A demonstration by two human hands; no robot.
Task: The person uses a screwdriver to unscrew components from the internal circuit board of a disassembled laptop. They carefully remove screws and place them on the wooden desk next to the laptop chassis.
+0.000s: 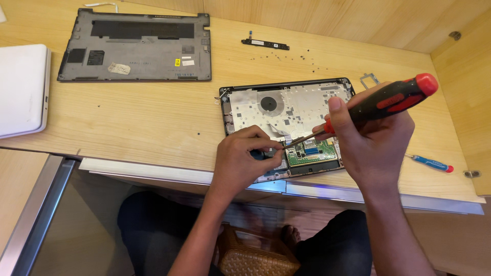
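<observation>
Screwdriver (381, 105) | right hand (373, 148) grip closed around handle | left hand (240, 158) fingers pinched at tip, on opened laptop (286, 110)

1. Bench (128, 117): light wood-grain laminate, evenly lit, soft shadows only.
2. Back panel (317, 15) and right side panel (468, 102): same pale wood, meeting at the far right corner.
3. Front edge of bench carries a pale metal strip (153, 171).
4. Lower left: a grey metal rail (30, 214) runs diagonally.
5. Floor beneath the bench is dim; a woven brown stool (255, 258) sits there.
</observation>
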